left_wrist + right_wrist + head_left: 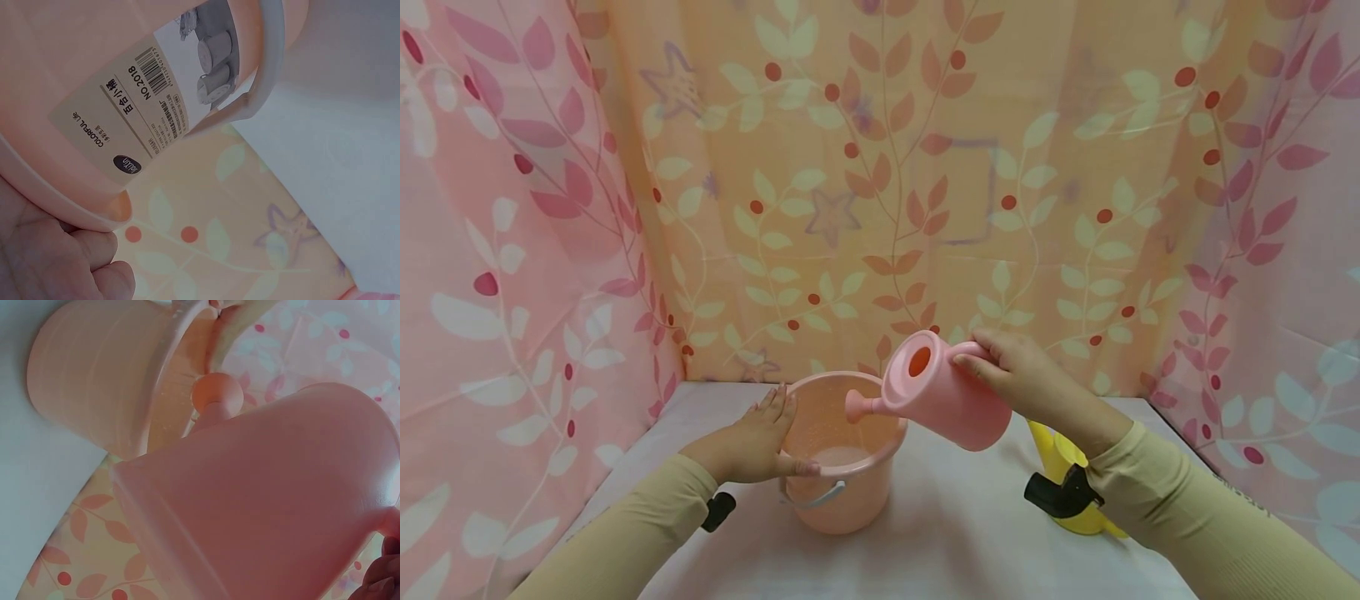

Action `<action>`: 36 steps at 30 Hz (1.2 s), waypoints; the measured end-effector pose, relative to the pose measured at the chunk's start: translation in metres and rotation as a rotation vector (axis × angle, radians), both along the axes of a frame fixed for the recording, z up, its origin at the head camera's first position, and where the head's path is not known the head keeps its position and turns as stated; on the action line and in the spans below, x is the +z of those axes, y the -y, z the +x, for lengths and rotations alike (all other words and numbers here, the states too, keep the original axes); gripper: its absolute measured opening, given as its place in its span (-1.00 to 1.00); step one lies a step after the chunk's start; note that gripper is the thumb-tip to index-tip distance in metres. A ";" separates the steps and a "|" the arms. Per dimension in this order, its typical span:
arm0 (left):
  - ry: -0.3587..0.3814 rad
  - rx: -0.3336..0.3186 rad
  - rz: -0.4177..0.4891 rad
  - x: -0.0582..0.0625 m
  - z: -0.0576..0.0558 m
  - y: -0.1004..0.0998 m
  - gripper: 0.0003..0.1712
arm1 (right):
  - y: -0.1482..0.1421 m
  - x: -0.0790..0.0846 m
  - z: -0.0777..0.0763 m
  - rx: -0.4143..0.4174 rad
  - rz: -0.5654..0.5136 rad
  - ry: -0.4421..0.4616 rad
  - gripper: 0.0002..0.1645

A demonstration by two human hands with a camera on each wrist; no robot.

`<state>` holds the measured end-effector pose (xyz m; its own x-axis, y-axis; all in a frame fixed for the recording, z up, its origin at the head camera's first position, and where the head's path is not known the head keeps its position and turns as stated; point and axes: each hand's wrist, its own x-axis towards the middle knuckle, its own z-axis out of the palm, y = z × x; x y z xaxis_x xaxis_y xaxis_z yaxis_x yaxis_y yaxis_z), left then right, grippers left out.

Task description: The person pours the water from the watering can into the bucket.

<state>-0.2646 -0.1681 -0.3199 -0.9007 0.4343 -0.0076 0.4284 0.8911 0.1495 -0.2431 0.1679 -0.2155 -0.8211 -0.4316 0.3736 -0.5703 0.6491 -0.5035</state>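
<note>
A pink watering can (951, 400) is tilted to the left, its spout's rose (859, 406) over the mouth of a peach-pink bucket (850, 500). My right hand (1022, 371) grips the can by its handle, above the table. With my left hand (748, 440) I hold the bucket's left rim, the thumb along its near side. In the left wrist view, bent fingers meet the rim beside a printed label (134, 106). The right wrist view shows the can's body (269, 494) close up and the rose by the bucket opening. No water stream can be made out.
A yellow watering can (1063, 454) stands on the white table (955, 533) at the right, partly hidden by my right forearm and its black wrist mount (1063, 493). The bucket's pale handle (820, 498) hangs at its front. Patterned curtains (880, 192) enclose the back and sides.
</note>
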 end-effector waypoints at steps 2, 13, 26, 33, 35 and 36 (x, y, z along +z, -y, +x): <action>0.000 -0.006 0.006 0.000 0.000 0.000 0.34 | 0.000 0.000 0.000 0.000 -0.002 0.003 -0.71; -0.004 -0.013 0.007 0.001 0.001 0.000 0.33 | 0.000 0.000 0.000 -0.005 0.030 -0.032 -0.72; 0.005 -0.007 -0.002 0.002 0.002 0.000 0.34 | 0.000 0.000 0.000 -0.007 0.043 -0.046 -0.72; 0.001 -0.015 0.006 0.003 0.003 -0.001 0.33 | 0.001 0.000 0.001 -0.003 0.036 -0.050 -0.71; 0.004 -0.011 0.004 0.004 0.004 -0.001 0.33 | 0.001 0.000 0.001 0.000 0.035 -0.044 -0.71; 0.004 -0.009 0.003 0.004 0.004 -0.001 0.33 | 0.002 0.000 0.001 0.001 0.032 -0.039 -0.71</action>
<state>-0.2606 -0.1666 -0.3155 -0.8966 0.4426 -0.0104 0.4360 0.8867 0.1539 -0.2417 0.1663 -0.2158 -0.8057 -0.4447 0.3913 -0.5898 0.6639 -0.4598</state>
